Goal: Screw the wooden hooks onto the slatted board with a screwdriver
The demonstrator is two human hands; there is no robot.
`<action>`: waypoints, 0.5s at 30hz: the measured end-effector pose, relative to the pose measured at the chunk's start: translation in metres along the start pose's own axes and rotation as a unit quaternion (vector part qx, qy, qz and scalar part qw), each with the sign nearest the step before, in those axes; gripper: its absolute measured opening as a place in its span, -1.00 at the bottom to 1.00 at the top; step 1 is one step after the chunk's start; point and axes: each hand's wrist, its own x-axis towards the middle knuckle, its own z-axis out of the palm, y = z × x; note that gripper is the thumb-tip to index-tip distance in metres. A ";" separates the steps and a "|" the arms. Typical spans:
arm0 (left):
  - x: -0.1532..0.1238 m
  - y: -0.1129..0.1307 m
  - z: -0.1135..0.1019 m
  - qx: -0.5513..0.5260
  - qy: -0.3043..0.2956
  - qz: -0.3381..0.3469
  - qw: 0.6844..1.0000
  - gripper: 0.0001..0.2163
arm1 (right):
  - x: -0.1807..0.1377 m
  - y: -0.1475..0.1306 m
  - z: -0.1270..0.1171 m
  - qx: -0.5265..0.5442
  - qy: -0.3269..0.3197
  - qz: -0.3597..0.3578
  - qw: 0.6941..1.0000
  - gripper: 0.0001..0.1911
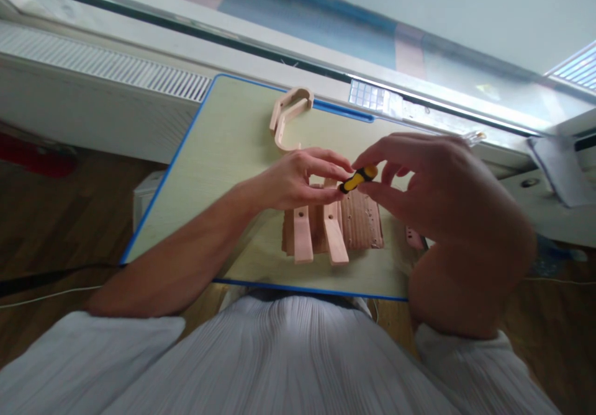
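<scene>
My right hand (419, 179) pinches a small yellow-and-black screwdriver (357, 178) by its handle, above the middle of the desk. My left hand (298, 180) is closed in a pinch right beside the screwdriver's tip, fingertips touching it or something tiny that I cannot make out. Under both hands lies a wooden assembly (333, 226): a perforated panel with two pale wooden legs pointing toward me. A curved wooden piece (288, 114) rests farther back on the desk.
The desk (223, 154) is light wood with a blue edge, set against a window sill and a white radiator grille (102, 61). A small pink part (413, 238) lies under my right wrist. Wooden floor and cables show at left.
</scene>
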 end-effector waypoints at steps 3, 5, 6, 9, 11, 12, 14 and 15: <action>0.000 0.001 0.000 -0.005 0.005 -0.007 1.000 -0.73 | 0.003 0.000 0.003 -0.036 0.019 0.053 0.998 -0.85; -0.001 0.000 0.001 -0.016 0.004 -0.017 1.000 -0.73 | 0.007 0.000 0.006 -0.074 0.020 0.090 0.993 -0.70; -0.001 -0.001 0.001 -0.021 0.006 -0.022 1.000 -0.72 | 0.009 0.000 0.008 -0.088 0.020 0.103 0.991 -0.62; -0.002 -0.003 0.003 -0.034 0.021 -0.021 0.999 -0.67 | 0.014 -0.001 0.013 -0.097 0.018 0.116 0.988 -0.44; -0.001 -0.004 0.004 -0.045 0.027 -0.014 0.999 -0.66 | 0.015 -0.003 0.015 -0.087 0.020 0.115 0.989 -0.41; -0.001 -0.004 0.004 -0.048 0.027 -0.012 0.998 -0.67 | 0.014 -0.004 0.014 -0.080 0.021 0.113 0.990 -0.43; 0.000 -0.002 0.004 -0.049 0.022 -0.011 0.999 -0.71 | 0.010 -0.004 0.011 -0.052 0.022 0.100 0.993 -0.55; 0.000 -0.001 0.003 -0.048 0.015 -0.011 0.999 -0.72 | 0.007 -0.003 0.009 -0.031 0.017 0.083 0.996 -0.64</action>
